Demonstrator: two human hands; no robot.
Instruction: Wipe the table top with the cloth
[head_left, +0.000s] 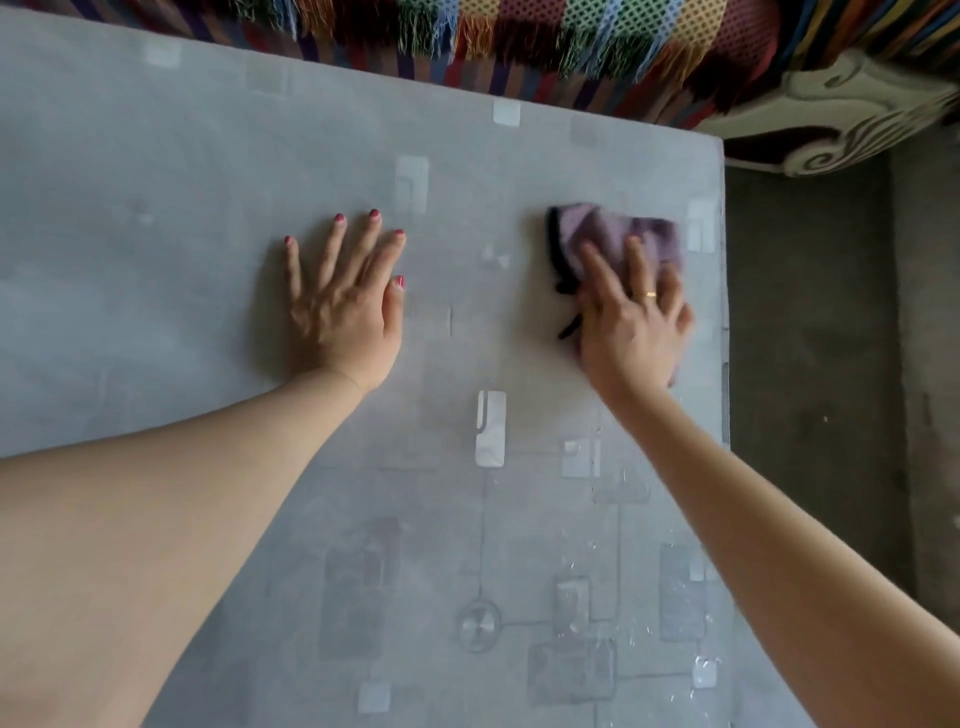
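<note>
A grey table top with a faint pattern of squares and lines fills most of the view. A purple cloth with a black edge lies on it near the right edge. My right hand presses flat on the cloth with straight fingers; the cloth's right part is blurred. My left hand rests flat on the bare table top to the left of the cloth, fingers spread, holding nothing.
The table's right edge drops to a dark concrete floor. Beyond the far edge lies a multicoloured fringed textile. A white ornate carved piece stands at the upper right.
</note>
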